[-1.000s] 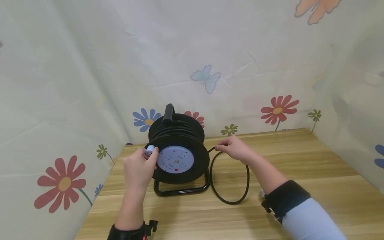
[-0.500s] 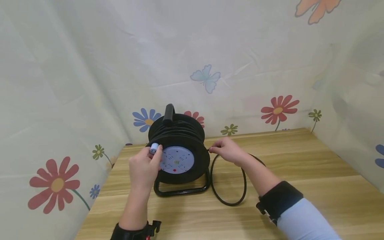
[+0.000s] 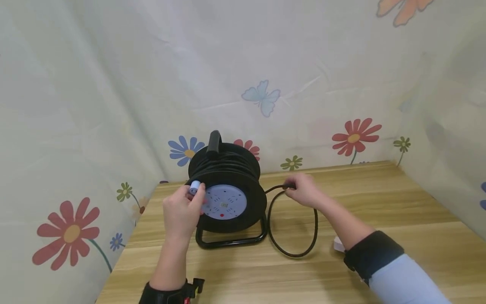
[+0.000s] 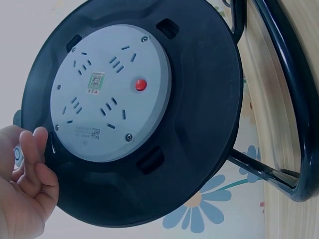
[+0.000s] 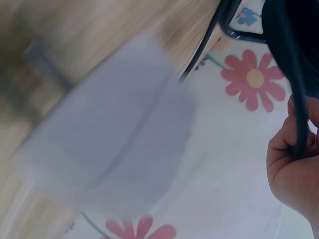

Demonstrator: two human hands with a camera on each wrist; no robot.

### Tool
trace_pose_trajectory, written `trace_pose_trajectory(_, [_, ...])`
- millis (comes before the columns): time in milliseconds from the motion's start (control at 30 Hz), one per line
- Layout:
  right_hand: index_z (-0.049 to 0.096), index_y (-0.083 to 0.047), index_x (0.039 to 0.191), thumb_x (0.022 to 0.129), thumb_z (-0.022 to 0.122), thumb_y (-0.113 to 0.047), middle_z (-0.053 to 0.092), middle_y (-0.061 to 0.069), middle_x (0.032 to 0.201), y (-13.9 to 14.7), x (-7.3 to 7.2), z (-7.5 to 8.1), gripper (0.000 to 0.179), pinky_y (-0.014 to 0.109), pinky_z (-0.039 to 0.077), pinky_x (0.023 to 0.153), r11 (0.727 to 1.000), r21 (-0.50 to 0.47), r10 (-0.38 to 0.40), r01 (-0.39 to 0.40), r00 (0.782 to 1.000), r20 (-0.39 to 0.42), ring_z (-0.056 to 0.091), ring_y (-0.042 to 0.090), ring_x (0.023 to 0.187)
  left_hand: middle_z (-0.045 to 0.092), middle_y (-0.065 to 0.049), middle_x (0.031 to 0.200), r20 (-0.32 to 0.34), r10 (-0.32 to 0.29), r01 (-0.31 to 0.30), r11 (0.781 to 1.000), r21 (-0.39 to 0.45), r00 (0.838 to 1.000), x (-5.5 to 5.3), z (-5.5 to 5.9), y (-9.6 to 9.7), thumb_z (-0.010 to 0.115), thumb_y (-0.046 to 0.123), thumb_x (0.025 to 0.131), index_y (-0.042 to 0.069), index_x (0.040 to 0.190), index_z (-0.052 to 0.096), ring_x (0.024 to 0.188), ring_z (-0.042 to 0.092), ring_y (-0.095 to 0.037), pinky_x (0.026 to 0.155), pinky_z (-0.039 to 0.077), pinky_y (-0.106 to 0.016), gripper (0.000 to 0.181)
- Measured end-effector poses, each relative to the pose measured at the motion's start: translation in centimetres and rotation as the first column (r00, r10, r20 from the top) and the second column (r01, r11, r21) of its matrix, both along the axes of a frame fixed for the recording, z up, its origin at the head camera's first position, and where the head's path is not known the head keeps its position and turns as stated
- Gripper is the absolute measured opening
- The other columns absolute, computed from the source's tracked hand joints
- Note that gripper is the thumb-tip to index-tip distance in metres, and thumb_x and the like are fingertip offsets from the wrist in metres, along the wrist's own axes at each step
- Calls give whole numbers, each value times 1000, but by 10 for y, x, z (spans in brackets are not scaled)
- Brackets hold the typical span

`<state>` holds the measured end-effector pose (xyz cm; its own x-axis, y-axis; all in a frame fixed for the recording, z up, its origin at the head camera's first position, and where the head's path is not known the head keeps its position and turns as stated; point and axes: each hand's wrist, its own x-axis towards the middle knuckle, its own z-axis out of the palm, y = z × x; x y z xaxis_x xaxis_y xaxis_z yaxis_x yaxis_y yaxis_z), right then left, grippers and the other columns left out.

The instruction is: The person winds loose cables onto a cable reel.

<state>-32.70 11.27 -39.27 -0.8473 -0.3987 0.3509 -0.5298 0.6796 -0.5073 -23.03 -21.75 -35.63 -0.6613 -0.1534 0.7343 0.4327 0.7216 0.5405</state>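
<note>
A black cable reel [image 3: 253, 202] stands on its tubular frame, its pale round socket panel [image 4: 109, 94] with a red button facing me. My left hand [image 3: 181, 211] grips the small pale knob [image 3: 195, 187] at the reel's upper left; in the left wrist view the curled fingers [image 4: 37, 174] mostly cover it. To the right of the reel, my right hand [image 3: 303, 190] holds the black cable [image 3: 275, 188], which runs from the reel's side and hangs in a loop below the hand. In the right wrist view, that cable crosses in front of the curled fingers [image 5: 284, 134].
A white block-shaped piece [image 3: 338, 244] shows beside the right wristband, partly hidden; a blurred white block [image 5: 109, 124] fills much of the right wrist view. The wooden table [image 3: 410, 211] meets a flower-printed sheet [image 3: 303, 97] behind the reel.
My right hand first slid left along the cable to the reel's edge, then moved back right, with more cable showing between. The left hand and knob shifted slightly right early on, then stayed.
</note>
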Motion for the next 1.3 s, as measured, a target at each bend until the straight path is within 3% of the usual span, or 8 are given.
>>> trace_pose_trajectory(167, [68, -9, 85, 88, 65, -11, 59, -1, 64, 22, -2, 1, 4, 33, 41, 51, 997, 25, -68, 68, 998, -15, 46, 13, 52, 63, 4, 57, 6, 18, -18, 1000, 16, 1000, 1, 2, -2, 65, 29, 91, 6, 69, 61, 38, 48, -1, 38, 44, -25, 33])
trace_pose_trajectory(333, [63, -12, 77, 90, 67, -20, 48, -3, 55, 44, -3, 3, 15, 31, 35, 46, 992, 59, -108, 108, 994, -7, 40, 13, 47, 62, 5, 56, 9, 37, -37, 999, 10, 999, 1, 4, -4, 65, 30, 91, 6, 68, 61, 37, 47, 0, 37, 42, -25, 33])
trace_pose_trajectory(667, [61, -6, 86, 93, 63, -24, 57, 2, 58, 88, 3, 0, 19, 32, 44, 44, 972, 160, -195, 170, 968, 159, 53, 17, 46, 61, 5, 53, 10, 19, -19, 1000, 2, 1000, -1, 5, -3, 67, 29, 90, 7, 65, 60, 36, 46, 0, 35, 42, -27, 34])
trace_pose_trajectory(733, [61, -5, 88, 93, 63, -22, 60, 4, 65, 94, 2, 1, 18, 34, 45, 47, 960, 205, -222, 191, 964, 143, 54, 18, 52, 61, 5, 53, 12, 18, -18, 1000, 6, 1000, -1, 5, -3, 66, 29, 90, 7, 65, 60, 36, 47, -1, 35, 42, -27, 34])
trace_pose_trajectory(967, [60, -1, 89, 90, 66, -18, 63, 9, 77, 117, -5, 6, 18, 44, 47, 60, 878, 364, -298, 309, 950, -88, 56, 23, 65, 62, 5, 54, 33, 28, -29, 999, 19, 999, -2, 6, -5, 66, 29, 89, 7, 66, 60, 36, 47, -1, 35, 43, -26, 33])
trace_pose_trajectory(1167, [58, -2, 88, 92, 63, -38, 47, 0, 56, 145, -9, 5, 36, 35, 45, 46, 931, 210, -334, 299, 929, 157, 48, 16, 44, 62, 4, 54, 31, 34, -35, 999, 17, 999, -1, 8, -6, 66, 30, 90, 7, 65, 60, 36, 47, -1, 35, 43, -28, 34])
trace_pose_trajectory(1233, [57, -5, 84, 90, 60, -52, 39, -2, 51, 155, -9, 5, 47, 32, 41, 43, 929, 175, -358, 325, 910, 210, 43, 16, 40, 61, 4, 54, 39, 32, -32, 999, 18, 999, -1, 9, -6, 65, 30, 90, 7, 65, 60, 36, 47, -2, 36, 42, -27, 35])
trace_pose_trajectory(1300, [57, -7, 79, 87, 55, -63, 36, -3, 51, 164, -9, 6, 57, 32, 38, 43, 915, 163, -396, 368, 898, 194, 41, 17, 42, 62, 4, 54, 47, 28, -29, 999, 18, 998, -1, 10, -6, 65, 30, 91, 6, 65, 60, 36, 48, -2, 36, 43, -27, 35])
